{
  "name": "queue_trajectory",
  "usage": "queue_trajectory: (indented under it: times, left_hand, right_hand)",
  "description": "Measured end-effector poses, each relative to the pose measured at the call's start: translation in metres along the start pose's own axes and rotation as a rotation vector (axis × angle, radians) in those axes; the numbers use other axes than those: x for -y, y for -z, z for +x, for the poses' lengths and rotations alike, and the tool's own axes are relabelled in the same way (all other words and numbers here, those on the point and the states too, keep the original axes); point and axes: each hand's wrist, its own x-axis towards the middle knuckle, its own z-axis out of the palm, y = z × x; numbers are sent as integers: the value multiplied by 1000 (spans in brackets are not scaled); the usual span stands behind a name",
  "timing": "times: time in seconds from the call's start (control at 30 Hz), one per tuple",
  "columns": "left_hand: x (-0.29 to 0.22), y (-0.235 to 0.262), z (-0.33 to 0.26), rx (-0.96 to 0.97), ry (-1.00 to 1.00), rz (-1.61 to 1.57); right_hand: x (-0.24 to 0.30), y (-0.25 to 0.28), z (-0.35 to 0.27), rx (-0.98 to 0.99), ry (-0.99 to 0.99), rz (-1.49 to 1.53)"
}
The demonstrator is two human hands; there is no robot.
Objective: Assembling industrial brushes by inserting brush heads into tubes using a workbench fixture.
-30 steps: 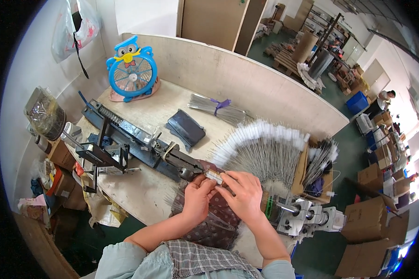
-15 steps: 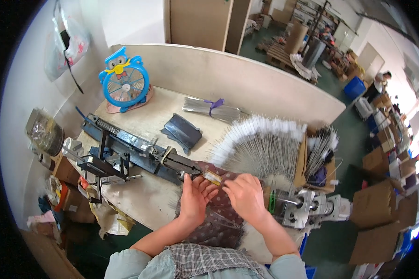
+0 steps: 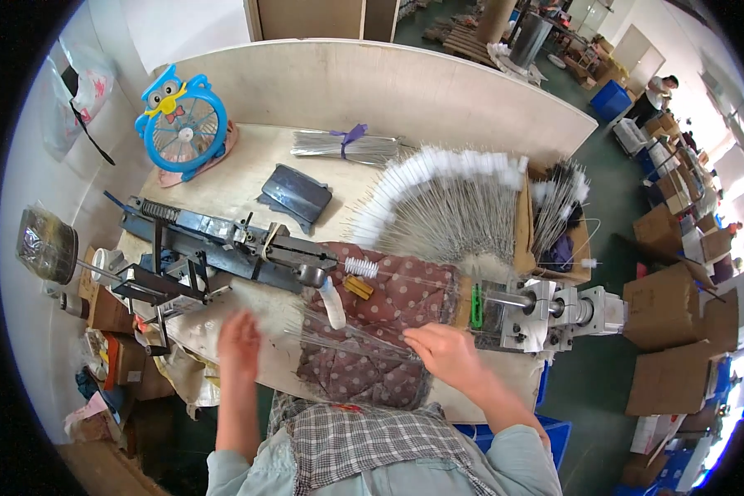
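My right hand (image 3: 448, 354) is closed, its fingertips pinched at the right ends of thin metal wires (image 3: 364, 337) lying over a brown polka-dot padded cloth (image 3: 372, 376). My left hand (image 3: 240, 345), smeared by motion, is over the table's front edge, left of the cloth; its fingers cannot be made out. A small brush with white bristles (image 3: 361, 267) sticks out at the right end of a dark metal bench device (image 3: 285, 248), a thin wire running rightward from it. Below the brush are a yellow block (image 3: 358, 287) and a white-wrapped handle (image 3: 333, 304).
Many white-tipped wire brushes (image 3: 446, 198) lie fanned out behind the cloth, beside a cardboard box (image 3: 527, 227). A metal spindle unit (image 3: 546, 310) stands at right. Farther back are a dark phone-like slab (image 3: 298, 194), a tied wire bundle (image 3: 347, 146) and a blue cartoon fan (image 3: 186, 132).
My left hand has left the device's end and moved left, uncovering the white handle and bristled brush. My right hand has moved down from the yellow block to the wires. The view has shifted.
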Motion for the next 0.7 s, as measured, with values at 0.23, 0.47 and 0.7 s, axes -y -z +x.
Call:
queue_trajectory:
  times: [0.23, 0.47, 0.7]
  left_hand:
    - [-86, 122, 54, -548, -585, -51]
    - [-103, 163, 76, -610, -410, -86]
    - [-2, 40, 4, -55, 1, -204]
  right_hand:
    - [-12, -29, -16, 480, -264, -308]
    - [-10, -11, -15, 379, -257, -194]
    - [-15, -9, -15, 274, -326, -123]
